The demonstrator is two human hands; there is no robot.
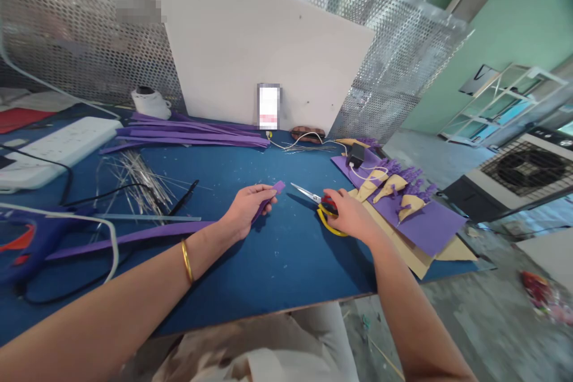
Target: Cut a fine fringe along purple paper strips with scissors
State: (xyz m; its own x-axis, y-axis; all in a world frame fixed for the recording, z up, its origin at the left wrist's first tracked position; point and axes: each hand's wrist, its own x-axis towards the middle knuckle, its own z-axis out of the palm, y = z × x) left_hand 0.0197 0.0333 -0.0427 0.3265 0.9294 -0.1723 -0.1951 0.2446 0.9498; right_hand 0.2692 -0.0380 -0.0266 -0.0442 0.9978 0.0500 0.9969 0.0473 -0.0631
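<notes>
My left hand (251, 208) is closed on the end of a long purple strip (170, 230), its tip poking out past the thumb and forefinger. The strip trails left across the blue table under my forearm. My right hand (347, 213) holds scissors (308, 193) with yellow and red handles. The blades point left toward the strip's tip, and a small gap separates them. More purple strips (197, 132) lie in a bundle at the back of the table.
On the left are a white power strip (62, 149), thin wires (142, 182), and a blue glue gun (27, 245) with cables. A phone (269, 106) leans against the white board. Purple flowers in tan paper cones (390, 186) lie on purple sheets at the right.
</notes>
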